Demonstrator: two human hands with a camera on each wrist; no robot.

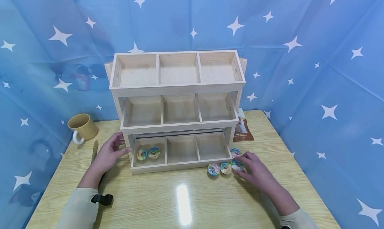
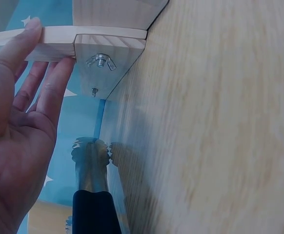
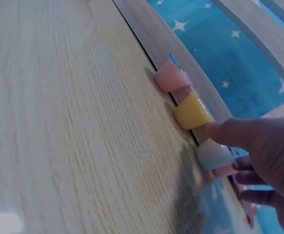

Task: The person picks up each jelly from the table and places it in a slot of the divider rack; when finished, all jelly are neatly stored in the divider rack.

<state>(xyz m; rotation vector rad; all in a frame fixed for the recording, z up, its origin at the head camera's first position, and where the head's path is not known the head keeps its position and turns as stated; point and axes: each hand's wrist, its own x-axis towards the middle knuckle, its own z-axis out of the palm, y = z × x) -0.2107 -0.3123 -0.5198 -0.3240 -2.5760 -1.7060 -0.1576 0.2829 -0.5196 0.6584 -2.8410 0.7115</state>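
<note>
A three-tier wooden shelf (image 1: 177,90) stands on the table, each tier split into three compartments. My left hand (image 1: 109,152) holds the shelf's left side post (image 2: 54,46), thumb on one face and fingers on the other. Two jelly cups (image 1: 154,153) sit in the bottom tier's left compartment. By the shelf's front right corner, my right hand (image 1: 255,170) has thumb and fingers around a white jelly cup (image 3: 214,155). Beside it stand a yellow jelly cup (image 3: 192,112) and a pink jelly cup (image 3: 170,77). Another jelly cup (image 1: 235,151) is behind, partly hidden by the fingers.
At the left back stands a tan mug (image 1: 85,127) with a white handle. A utensil with a dark handle (image 2: 95,212) and a scalloped metal end lies left of the shelf. A brown packet (image 1: 243,132) lies behind the right side. Blue star-patterned cloth (image 1: 315,72) surrounds the table.
</note>
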